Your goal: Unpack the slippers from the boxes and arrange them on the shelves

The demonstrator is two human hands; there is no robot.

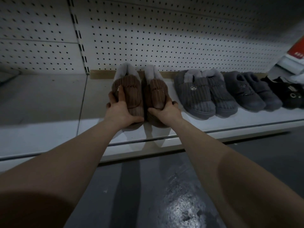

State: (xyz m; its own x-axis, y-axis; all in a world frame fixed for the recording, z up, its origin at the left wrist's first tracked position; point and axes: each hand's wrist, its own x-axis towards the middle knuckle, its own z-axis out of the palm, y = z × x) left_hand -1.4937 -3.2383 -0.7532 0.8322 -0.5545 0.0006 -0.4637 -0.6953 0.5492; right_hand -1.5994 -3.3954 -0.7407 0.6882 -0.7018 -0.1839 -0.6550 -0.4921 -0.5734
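Observation:
Two brown ribbed slippers with pale fleece collars stand side by side on the white shelf (213, 122), toes toward me. My left hand (120, 111) grips the toe of the left brown slipper (131, 94), fingers over its outer side. My right hand (166, 112) grips the toe of the right brown slipper (156, 92). To the right stands a grey ribbed pair (197, 94), then a dark grey fleece pair (251, 91), then a black pair (289, 94) at the frame's edge.
A white pegboard wall (164, 38) backs the shelf. A neighbouring shelf bay (41, 99) lies to the left. A red and white package (292, 60) sits at the upper right. Grey floor (148, 195) runs below the shelf edge.

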